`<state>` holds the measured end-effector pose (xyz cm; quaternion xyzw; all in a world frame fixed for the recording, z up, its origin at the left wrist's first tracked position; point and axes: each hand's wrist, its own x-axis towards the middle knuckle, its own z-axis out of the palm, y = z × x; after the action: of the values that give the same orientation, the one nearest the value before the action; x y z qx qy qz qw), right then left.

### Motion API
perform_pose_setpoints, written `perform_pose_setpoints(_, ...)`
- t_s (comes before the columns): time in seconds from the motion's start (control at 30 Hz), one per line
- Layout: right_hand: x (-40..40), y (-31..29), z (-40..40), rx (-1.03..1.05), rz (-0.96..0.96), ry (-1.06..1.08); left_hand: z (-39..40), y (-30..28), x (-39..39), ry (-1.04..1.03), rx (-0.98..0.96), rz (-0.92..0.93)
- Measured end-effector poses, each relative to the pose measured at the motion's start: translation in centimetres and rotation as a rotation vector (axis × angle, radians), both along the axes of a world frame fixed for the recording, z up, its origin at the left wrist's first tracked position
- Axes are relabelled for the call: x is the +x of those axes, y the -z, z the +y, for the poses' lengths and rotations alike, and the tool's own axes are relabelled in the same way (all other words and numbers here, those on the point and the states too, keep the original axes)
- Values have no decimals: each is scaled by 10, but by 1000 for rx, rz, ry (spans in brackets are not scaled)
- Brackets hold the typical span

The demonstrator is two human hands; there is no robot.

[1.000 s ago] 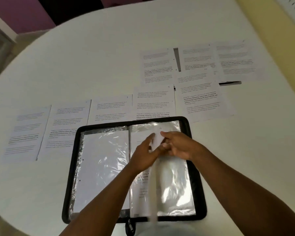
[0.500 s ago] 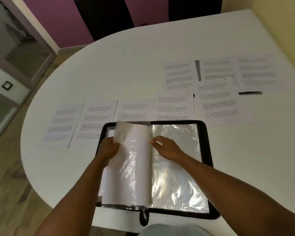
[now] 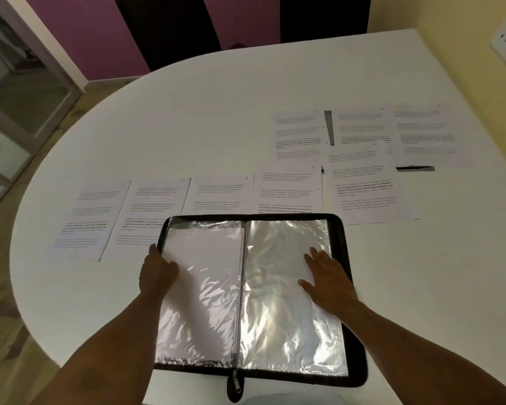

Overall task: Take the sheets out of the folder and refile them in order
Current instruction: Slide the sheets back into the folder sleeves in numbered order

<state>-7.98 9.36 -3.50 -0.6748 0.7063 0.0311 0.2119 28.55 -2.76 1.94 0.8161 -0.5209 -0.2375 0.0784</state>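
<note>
A black zip folder (image 3: 353,340) lies open in front of me on the white table, with clear plastic sleeves spread on both sides. The left-hand sleeves (image 3: 205,287) and the right-hand sleeves (image 3: 278,323) lie flat. My left hand (image 3: 157,273) rests on the folder's left edge, its thumb lying on the plastic. Flat on the right page sits my right hand (image 3: 326,277), fingers straight and spread. Several printed sheets (image 3: 221,194) lie in a row beyond the folder, and more printed sheets (image 3: 362,135) lie further back on the right.
The white round table (image 3: 216,112) spreads wide behind the sheets. Its curved edge drops to a wooden floor (image 3: 3,331) on the left. A dark chair back (image 3: 170,27) stands past the far edge. A yellow wall (image 3: 465,48) is at the right.
A plastic sleeve has been turned from right to left and now lies flat. My left hand went to the folder's left edge, and my right hand spread flat on the right page.
</note>
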Motion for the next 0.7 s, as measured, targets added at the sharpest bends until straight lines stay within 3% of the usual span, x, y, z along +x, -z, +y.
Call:
perform_pose_setpoints(0.1,-2,12,10,-67,-5,1,18,19,-12,225,-20,-131)
perform_pose_setpoints(0.23,-2,20,17,-109,-28,57,35,47,-31,513,100,-225)
perform_pose_setpoints(0.43,-7,16,4,-234,-82,125,22,41,-58,446,-94,-225)
perform_pose_setpoints(0.7,-34,-4,-85,-501,-243,347,-50,21,-143,461,-250,71)
